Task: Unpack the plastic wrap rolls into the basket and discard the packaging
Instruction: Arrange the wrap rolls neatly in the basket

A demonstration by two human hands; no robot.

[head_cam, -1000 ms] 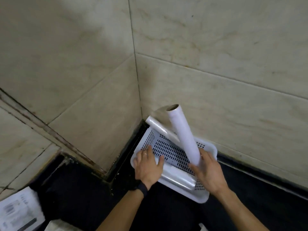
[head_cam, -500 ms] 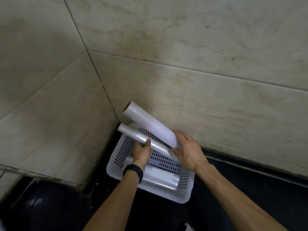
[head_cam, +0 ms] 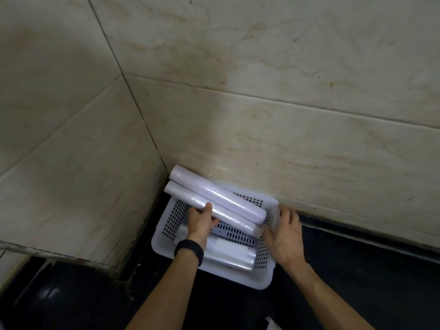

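Observation:
A white perforated plastic basket (head_cam: 240, 278) stands on a dark counter in the corner of a tiled wall. Two long plastic wrap rolls lie side by side slantwise across it, their far ends sticking out over the back left rim: the rear roll (head_cam: 214, 192) and the front roll (head_cam: 190, 196). A third roll (head_cam: 228, 256) lies flat along the basket's near side. My left hand (head_cam: 201, 223) holds the front roll from below, thumb on top. My right hand (head_cam: 284, 231) rests with relaxed fingers on the basket's right rim, just past the rolls' near ends.
Beige marble wall tiles (head_cam: 285, 103) close in behind and to the left of the basket. A low tiled ledge (head_cam: 71, 210) runs along the left. A scrap of white packaging (head_cam: 270, 323) shows at the bottom edge on the dark counter (head_cam: 357, 270).
My right hand has laid the roll it held down beside the front roll and let go, moving to the basket's right rim. The left hand stays on the front roll.

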